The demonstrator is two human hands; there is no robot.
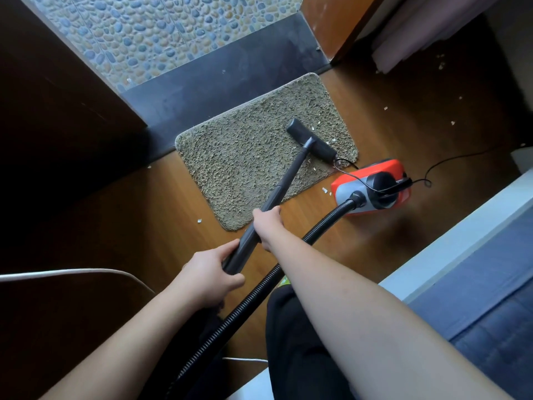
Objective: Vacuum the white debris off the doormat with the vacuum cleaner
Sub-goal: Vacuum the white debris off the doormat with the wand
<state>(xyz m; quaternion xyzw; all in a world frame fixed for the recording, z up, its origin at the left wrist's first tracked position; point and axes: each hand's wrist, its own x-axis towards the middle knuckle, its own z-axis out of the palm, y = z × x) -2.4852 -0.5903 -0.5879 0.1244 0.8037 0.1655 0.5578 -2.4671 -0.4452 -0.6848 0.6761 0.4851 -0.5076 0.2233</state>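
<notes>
Both hands on the vacuum tube (284, 183), one behind the other. Left hand (212, 271) wrapped around the lower end of the tube, where the ribbed hose (291, 252) joins. Right hand (268, 223) gripping higher up the tube, closer to the doormat (245, 157). So right hand nearer to the work, left hand nearer to the body.

From the hands, the tube running up and to the right, straight over the near edge of the doormat and ending in the black nozzle (313, 140). Nozzle lying flat on the doormat, in its right part, with its long side crossing the line of the tube. Long side of the doormat running from its near left corner to its far right corner, roughly across the tube direction.

White debris (333, 140) visible just beyond the nozzle toward the right edge of the doormat, and a few pieces near the right front corner of the doormat. Other white bits on the wooden floor (144, 212) beside the doormat, left and right of it. Left and middle part of the doormat looking mostly free of white pieces, though small ones hard to tell in the pile.

Red vacuum body (372, 183) standing on the floor just beside the right front corner of the doormat, its thin cord (450, 161) trailing away to the right.

Probably next: a short push forward and right, led by the right hand, toward the remaining pieces at the right edge.
</notes>
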